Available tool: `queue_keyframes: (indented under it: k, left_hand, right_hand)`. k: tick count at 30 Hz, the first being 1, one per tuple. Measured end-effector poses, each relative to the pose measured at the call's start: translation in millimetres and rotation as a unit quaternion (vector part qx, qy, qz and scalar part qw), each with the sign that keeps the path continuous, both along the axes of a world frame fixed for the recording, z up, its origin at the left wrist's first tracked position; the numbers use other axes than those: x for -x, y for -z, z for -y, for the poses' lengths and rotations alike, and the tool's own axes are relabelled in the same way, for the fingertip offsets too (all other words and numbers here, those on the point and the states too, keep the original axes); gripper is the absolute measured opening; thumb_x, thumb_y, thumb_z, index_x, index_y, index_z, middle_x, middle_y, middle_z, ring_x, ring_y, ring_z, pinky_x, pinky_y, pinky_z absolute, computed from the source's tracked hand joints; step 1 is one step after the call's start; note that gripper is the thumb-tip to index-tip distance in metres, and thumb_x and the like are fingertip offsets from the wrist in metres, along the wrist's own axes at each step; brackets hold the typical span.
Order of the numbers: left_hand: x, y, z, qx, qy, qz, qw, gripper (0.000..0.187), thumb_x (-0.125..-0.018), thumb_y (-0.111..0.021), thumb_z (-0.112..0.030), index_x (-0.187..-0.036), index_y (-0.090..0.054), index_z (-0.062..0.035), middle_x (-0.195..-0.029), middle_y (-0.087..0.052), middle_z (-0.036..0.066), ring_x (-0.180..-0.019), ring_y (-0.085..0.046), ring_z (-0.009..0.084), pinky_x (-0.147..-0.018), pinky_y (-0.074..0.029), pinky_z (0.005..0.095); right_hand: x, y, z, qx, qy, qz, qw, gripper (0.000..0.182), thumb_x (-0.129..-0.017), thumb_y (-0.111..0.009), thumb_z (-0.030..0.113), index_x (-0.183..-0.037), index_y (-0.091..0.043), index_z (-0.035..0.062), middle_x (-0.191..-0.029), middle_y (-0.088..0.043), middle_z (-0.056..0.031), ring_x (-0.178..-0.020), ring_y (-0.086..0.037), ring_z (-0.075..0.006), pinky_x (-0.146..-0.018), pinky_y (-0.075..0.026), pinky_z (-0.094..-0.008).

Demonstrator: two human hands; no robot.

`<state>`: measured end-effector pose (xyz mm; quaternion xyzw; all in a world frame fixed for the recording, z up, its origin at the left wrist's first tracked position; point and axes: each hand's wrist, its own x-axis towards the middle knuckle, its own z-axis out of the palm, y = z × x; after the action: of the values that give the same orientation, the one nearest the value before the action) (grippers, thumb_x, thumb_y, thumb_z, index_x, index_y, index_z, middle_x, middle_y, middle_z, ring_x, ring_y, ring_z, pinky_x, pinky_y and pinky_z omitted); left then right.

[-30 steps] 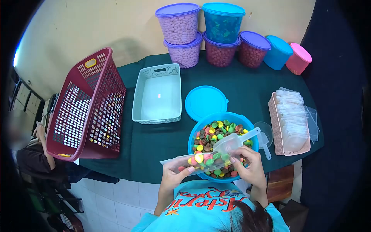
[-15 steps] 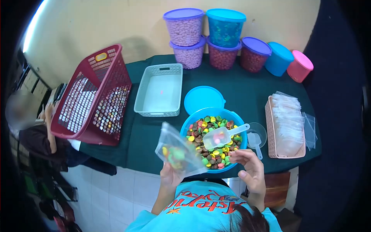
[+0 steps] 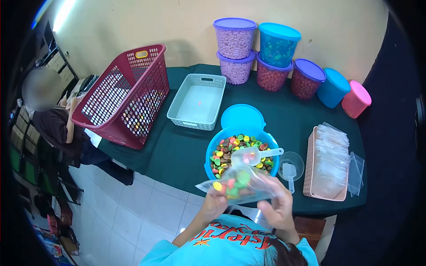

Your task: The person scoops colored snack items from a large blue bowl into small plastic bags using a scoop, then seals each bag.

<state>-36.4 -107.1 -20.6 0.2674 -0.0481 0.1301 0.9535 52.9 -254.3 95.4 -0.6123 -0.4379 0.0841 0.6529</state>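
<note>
Both my hands hold a clear plastic bag [image 3: 237,184] partly filled with coloured round candies, just in front of the table edge. My left hand [image 3: 214,205] grips its left end and my right hand [image 3: 276,205] grips its right end. Right behind the bag stands a blue tub [image 3: 212,153] full of the same candies, with a clear plastic scoop [image 3: 253,155] lying on top of them.
The tub's blue lid [image 3: 242,116], a grey tray [image 3: 198,106] and a tilted red basket [image 3: 122,95] sit on the dark green table. Lidded tubs [image 3: 273,55] line the wall. A pink tray of empty bags [image 3: 330,162] is right. A person sits far left [image 3: 49,113].
My right hand has let go of the scoop, which now lies in the tub, and has joined my left hand on the bag. The bag went from upright at left to level in front of me.
</note>
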Motion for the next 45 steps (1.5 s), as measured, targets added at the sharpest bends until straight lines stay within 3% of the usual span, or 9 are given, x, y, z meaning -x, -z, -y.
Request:
queue_keyframes:
  k: [3,6,11,15,19,23,26,29,45]
  left_hand:
    - [-2,-5,20,-0.078,-0.01,-0.051,0.996,0.064,-0.075,-0.067,-0.026,-0.125,-0.036,-0.0004,-0.128,-0.041,0.013,-0.114,-0.045,0.0248,-0.098,-0.033,0.0416]
    - [1,-12,26,-0.207,-0.021,-0.087,0.974,0.082,-0.073,-0.06,-0.052,-0.126,-0.033,0.0031,-0.126,-0.042,0.016,-0.116,-0.042,0.0255,-0.097,-0.034,0.0426]
    - [25,-21,-7,-0.155,-0.173,-0.017,0.973,0.083,-0.077,-0.044,-0.063,-0.126,-0.033,0.0031,-0.123,-0.043,0.019,-0.113,-0.045,0.028,-0.095,-0.036,0.0445]
    - [40,-50,2,-0.369,-0.165,-0.042,0.914,0.077,-0.077,-0.054,-0.053,-0.128,-0.032,0.0012,-0.12,-0.046,0.016,-0.111,-0.046,0.029,-0.093,-0.037,0.0436]
    - [29,-60,57,-0.36,-0.199,-0.031,0.911,0.048,-0.086,-0.051,-0.026,-0.123,-0.037,0.0,-0.126,-0.038,0.014,-0.115,-0.041,0.0255,-0.097,-0.032,0.0382]
    - [28,-54,55,-0.383,-0.255,-0.052,0.887,0.036,-0.088,-0.047,-0.023,-0.115,-0.042,0.0002,-0.116,-0.043,0.016,-0.111,-0.042,0.0244,-0.094,-0.034,0.039]
    - [34,-47,54,-0.356,-0.257,-0.079,0.895,0.019,-0.087,-0.05,-0.012,-0.099,-0.053,0.0022,-0.102,-0.049,0.011,-0.093,-0.05,0.0146,-0.08,-0.04,0.028]
    - [38,-44,44,-0.358,-0.292,-0.092,0.882,0.014,-0.085,-0.053,-0.011,-0.089,-0.057,0.0021,-0.092,-0.053,0.009,-0.084,-0.052,0.0135,-0.073,-0.042,0.0259]
    - [57,-44,-40,-0.359,-0.35,-0.137,0.854,0.011,-0.081,-0.058,-0.007,-0.081,-0.061,0.0032,-0.081,-0.059,0.009,-0.072,-0.054,0.012,-0.062,-0.042,0.0233]
  right_hand:
    - [-3,14,1,-0.012,0.059,-0.093,0.994,0.032,-0.08,-0.056,0.009,-0.108,-0.053,-0.007,-0.097,-0.059,-0.0167,-0.086,-0.057,-0.0183,-0.076,-0.044,-0.0279]
    - [-6,19,11,-0.021,0.085,-0.099,0.991,0.025,-0.086,-0.047,0.009,-0.102,-0.056,-0.0081,-0.084,-0.061,-0.012,-0.075,-0.059,-0.0151,-0.067,-0.048,-0.0252]
    - [-9,11,25,0.023,-0.031,-0.086,0.996,0.021,-0.082,-0.048,0.003,-0.098,-0.058,-0.0072,-0.088,-0.061,-0.015,-0.077,-0.059,-0.017,-0.069,-0.046,-0.0248]
    - [-2,14,25,0.092,-0.119,-0.08,0.985,0.021,-0.08,-0.053,0.004,-0.099,-0.059,-0.0046,-0.093,-0.061,-0.016,-0.084,-0.06,-0.0199,-0.071,-0.048,-0.0288]
    - [12,28,15,0.074,-0.155,0.003,0.985,0.025,-0.079,-0.056,0.007,-0.101,-0.056,-0.0035,-0.094,-0.058,-0.0142,-0.082,-0.058,-0.0188,-0.071,-0.046,-0.0282]
    - [25,44,11,-0.004,-0.091,-0.129,0.988,0.023,-0.079,-0.055,0.01,-0.096,-0.052,-0.0039,-0.091,-0.05,-0.0118,-0.077,-0.052,-0.0157,-0.07,-0.042,-0.026]
    - [27,47,10,0.004,-0.083,-0.158,0.984,0.015,-0.079,-0.055,0.007,-0.09,-0.054,-0.003,-0.088,-0.052,-0.0121,-0.074,-0.052,-0.0145,-0.065,-0.043,-0.0251]
    - [24,51,1,-0.006,-0.069,-0.061,0.996,0.011,-0.078,-0.057,0.005,-0.085,-0.056,-0.0037,-0.083,-0.055,-0.012,-0.072,-0.053,-0.0136,-0.063,-0.044,-0.0242]
    - [50,59,-92,-0.023,-0.07,-0.213,0.974,0.005,-0.077,-0.06,0.0,-0.08,-0.058,-0.004,-0.073,-0.057,-0.0091,-0.058,-0.056,-0.0091,-0.051,-0.044,-0.0198]
